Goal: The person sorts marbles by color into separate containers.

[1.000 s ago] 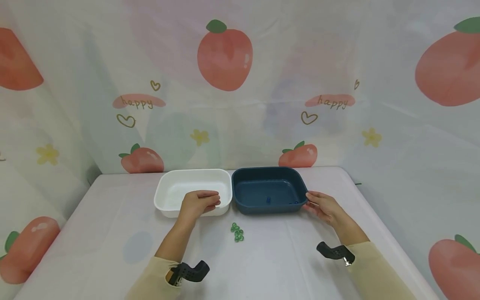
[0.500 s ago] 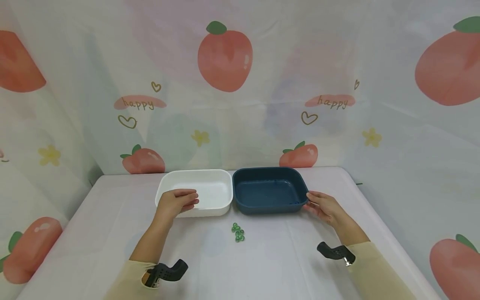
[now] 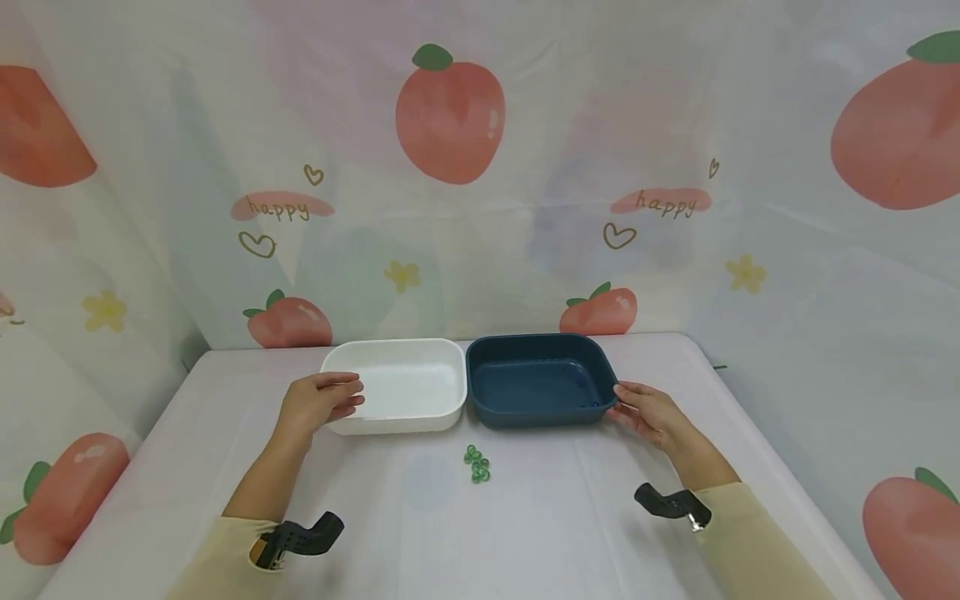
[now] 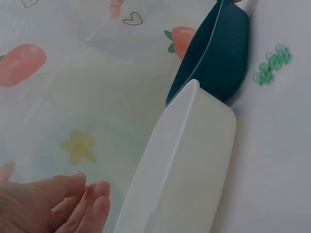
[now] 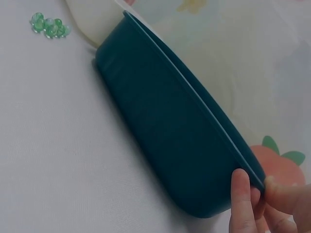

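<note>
My left hand (image 3: pixel 318 400) is over the left part of a white plastic basin (image 3: pixel 420 383), fingers loosely extended with nothing between them. In the left wrist view that hand (image 4: pixel 63 204) is apart from the white basin (image 4: pixel 194 155). A dark blue basin (image 3: pixel 525 375) stands right beside the white one. My right hand (image 3: pixel 651 417) pinches its right rim; in the right wrist view, the thumb and fingers (image 5: pixel 241 199) clasp the edge. Tiny blue beads (image 3: pixel 592 405) lie in its front right corner, hard to make out.
Several clear green beads (image 3: pixel 477 464) lie clustered on the white-covered table (image 3: pixel 540 517), in front of the basins. A printed cloth backdrop (image 3: pixel 465 250) rises behind and on both sides.
My left hand has moved left across the white basin. A small blue bead seen mid-floor in the blue basin is no longer visible there. The right hand keeps its grip.
</note>
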A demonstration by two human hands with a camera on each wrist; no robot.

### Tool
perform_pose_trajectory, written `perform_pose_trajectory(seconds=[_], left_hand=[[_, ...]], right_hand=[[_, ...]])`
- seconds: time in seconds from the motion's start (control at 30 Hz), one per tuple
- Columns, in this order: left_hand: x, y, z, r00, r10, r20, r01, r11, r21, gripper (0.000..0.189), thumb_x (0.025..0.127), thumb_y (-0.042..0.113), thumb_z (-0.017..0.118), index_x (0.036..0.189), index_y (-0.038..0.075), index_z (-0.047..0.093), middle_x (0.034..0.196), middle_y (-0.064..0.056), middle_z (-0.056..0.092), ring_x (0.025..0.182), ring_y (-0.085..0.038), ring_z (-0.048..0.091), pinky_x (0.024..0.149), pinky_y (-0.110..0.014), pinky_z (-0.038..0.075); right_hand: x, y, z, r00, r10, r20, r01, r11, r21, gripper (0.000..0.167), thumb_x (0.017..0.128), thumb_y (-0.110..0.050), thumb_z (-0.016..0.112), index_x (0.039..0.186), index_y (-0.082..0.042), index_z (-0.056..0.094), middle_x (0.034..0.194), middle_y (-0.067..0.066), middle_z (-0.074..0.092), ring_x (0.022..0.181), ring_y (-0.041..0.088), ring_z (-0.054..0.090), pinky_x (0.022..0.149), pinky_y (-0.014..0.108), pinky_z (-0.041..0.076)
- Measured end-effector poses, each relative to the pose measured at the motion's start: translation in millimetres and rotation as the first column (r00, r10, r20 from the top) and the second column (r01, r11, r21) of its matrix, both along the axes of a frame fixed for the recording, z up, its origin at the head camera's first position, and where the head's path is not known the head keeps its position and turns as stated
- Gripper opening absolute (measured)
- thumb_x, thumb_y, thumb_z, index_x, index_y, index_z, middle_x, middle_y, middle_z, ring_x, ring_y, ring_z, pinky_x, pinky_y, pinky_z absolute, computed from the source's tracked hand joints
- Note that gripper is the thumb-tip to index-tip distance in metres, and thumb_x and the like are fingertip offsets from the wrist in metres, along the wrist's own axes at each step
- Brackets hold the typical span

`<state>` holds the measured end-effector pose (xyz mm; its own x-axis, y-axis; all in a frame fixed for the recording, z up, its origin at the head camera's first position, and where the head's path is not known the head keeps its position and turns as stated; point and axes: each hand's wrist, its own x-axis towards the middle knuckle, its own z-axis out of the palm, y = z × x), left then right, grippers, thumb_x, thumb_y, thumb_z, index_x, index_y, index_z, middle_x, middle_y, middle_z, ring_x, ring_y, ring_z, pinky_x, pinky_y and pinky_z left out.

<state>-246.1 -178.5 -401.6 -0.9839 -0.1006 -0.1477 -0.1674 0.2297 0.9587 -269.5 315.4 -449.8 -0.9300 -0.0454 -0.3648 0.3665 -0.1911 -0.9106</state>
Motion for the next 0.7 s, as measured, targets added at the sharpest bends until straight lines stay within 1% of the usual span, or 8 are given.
perform_pose_trajectory(seconds=[0.17,0.4,0.5,0.6,0.7], left_hand=[[-3.6,-16.3,-1.5,1.0,0.011,-0.018,-0.012,0.999,-0.043,0.043,0.095,0.02,0.066,0.129,-0.006,0.058,0.113,-0.016,0.07,0.081,-0.007,0.072,0.075,-0.021,0.06],[-8.5,-38.5,-4.2,0.999,0.04,-0.024,-0.043,0.988,-0.146,0.045,0.097,0.023,0.063,0.131,-0.007,0.057,0.12,-0.023,0.067,0.083,-0.01,0.073,0.075,-0.022,0.06],[-9.2,-45.9,-5.4,0.998,0.053,-0.035,-0.058,0.985,-0.165,0.047,0.099,0.025,0.061,0.132,-0.008,0.055,0.123,-0.025,0.065,0.084,-0.011,0.073,0.074,-0.022,0.06],[-10.7,-53.4,-9.5,0.997,0.071,-0.043,-0.078,0.98,-0.185,0.048,0.099,0.027,0.06,0.133,-0.007,0.055,0.125,-0.026,0.063,0.088,-0.014,0.073,0.075,-0.022,0.06],[-14.8,-61.8,-17.8,0.994,0.097,-0.051,-0.105,0.973,-0.204,0.047,0.099,0.027,0.06,0.132,-0.007,0.056,0.125,-0.027,0.063,0.09,-0.016,0.073,0.075,-0.023,0.06]], right_hand=[[0.1,-1,0.2,1.0,-0.011,0.006,0.011,1.0,0.008,0.06,0.101,-0.009,0.052,0.149,0.009,0.022,0.1,0.003,0.057,0.083,0.008,0.06,0.08,0.025,0.06],[0.1,0,1.3,1.0,-0.013,0.003,0.013,1.0,0.006,0.059,0.101,-0.01,0.053,0.149,0.009,0.024,0.1,0.002,0.057,0.083,0.008,0.061,0.081,0.025,0.06],[0.1,-1,1.7,1.0,-0.018,0.007,0.018,1.0,0.016,0.06,0.101,-0.011,0.053,0.149,0.008,0.024,0.101,0.002,0.057,0.083,0.008,0.061,0.081,0.025,0.06],[0.2,-1,1.2,1.0,-0.014,0.004,0.014,1.0,0.013,0.06,0.101,-0.01,0.052,0.15,0.008,0.022,0.101,0.002,0.057,0.084,0.008,0.061,0.081,0.025,0.06],[0.5,-1,0.0,1.0,-0.006,-0.003,0.007,1.0,0.006,0.06,0.101,-0.009,0.052,0.15,0.009,0.021,0.101,0.002,0.057,0.085,0.008,0.06,0.081,0.025,0.06]])
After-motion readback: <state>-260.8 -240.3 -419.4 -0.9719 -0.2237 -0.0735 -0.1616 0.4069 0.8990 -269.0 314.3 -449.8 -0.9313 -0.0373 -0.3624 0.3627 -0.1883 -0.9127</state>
